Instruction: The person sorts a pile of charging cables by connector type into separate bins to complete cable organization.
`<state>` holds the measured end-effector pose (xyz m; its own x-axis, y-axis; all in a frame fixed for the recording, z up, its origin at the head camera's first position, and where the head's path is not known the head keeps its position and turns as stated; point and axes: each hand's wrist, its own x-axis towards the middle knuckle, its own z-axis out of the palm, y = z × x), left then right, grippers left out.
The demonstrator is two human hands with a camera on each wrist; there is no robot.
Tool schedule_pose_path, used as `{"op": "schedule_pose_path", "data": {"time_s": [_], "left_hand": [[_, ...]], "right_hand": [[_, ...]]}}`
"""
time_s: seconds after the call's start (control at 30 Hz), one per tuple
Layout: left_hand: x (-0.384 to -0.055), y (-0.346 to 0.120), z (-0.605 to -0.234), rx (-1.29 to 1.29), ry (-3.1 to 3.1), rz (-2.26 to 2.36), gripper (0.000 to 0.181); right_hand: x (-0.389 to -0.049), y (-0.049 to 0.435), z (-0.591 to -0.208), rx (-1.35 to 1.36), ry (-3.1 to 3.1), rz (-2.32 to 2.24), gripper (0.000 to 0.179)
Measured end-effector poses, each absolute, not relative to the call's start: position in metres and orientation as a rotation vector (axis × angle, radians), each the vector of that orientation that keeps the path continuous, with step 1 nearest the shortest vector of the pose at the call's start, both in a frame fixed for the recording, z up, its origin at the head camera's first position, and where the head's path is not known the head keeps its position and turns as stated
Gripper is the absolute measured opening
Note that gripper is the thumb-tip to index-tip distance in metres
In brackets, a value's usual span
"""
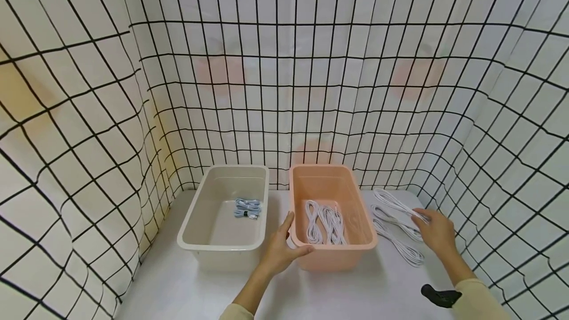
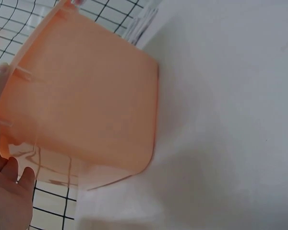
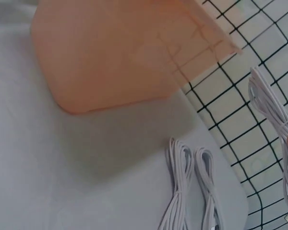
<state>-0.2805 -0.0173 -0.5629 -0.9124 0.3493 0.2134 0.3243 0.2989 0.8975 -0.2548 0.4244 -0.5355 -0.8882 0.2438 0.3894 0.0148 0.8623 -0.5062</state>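
Note:
My left hand [image 1: 277, 251] rests at the near left corner of the orange bin [image 1: 331, 256], its thumb along the front rim and its fingers against the left side. In the left wrist view, the fingertips [image 2: 25, 178] show beside the bin's wall. My right hand [image 1: 436, 231] pinches one end of a looped white cable bundle [image 1: 395, 202] to the right of the bin. The right wrist view shows this bundle [image 3: 273, 108] raised above the table. Two more white cable bundles [image 3: 180, 179] lie beneath it. Inside the orange bin are several white cable loops [image 1: 326, 222].
A cream bin [image 1: 222, 248] stands left of the orange one, holding bundled light-blue cables [image 1: 247, 208]. Black wire mesh [image 1: 275, 83] encloses the white table [image 1: 338, 293] at the back and on both sides. A black strap [image 1: 440, 296] sits near my right sleeve.

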Motion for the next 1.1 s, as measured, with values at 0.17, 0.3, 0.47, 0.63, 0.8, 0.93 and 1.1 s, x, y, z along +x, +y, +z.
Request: {"op": "schedule_pose_path", "data": {"time_s": [0.17, 0.3, 0.47, 0.63, 0.8, 0.93, 1.1], "left_hand": [[-0.281, -0.018, -0.563, 0.645, 2.512, 1.736, 0.117], [-0.282, -0.018, -0.564, 0.656, 2.521, 1.737, 0.117], [-0.282, -0.018, -0.564, 0.659, 2.515, 1.746, 0.117], [-0.281, -0.017, -0.564, 0.644, 2.500, 1.749, 0.117], [-0.280, -0.017, -0.564, 0.637, 2.516, 1.737, 0.116], [-0.280, -0.018, -0.563, 0.632, 2.534, 1.725, 0.116], [-0.281, -0.017, -0.564, 0.647, 2.527, 1.732, 0.116]], "right_hand": [[-0.258, 0.414, -0.521, -0.154, -2.592, 0.716, 0.035], [-0.261, 0.402, -0.509, -0.158, -2.580, 0.766, 0.034], [-0.264, 0.385, -0.495, -0.128, -2.543, 0.758, 0.031], [-0.271, 0.368, -0.489, -0.053, -2.482, 0.724, 0.028], [-0.280, 0.350, -0.485, 0.036, -2.432, 0.714, 0.026], [-0.286, 0.335, -0.481, 0.058, -2.438, 0.743, 0.026], [-0.293, 0.317, -0.477, 0.023, -2.478, 0.788, 0.026]]}}
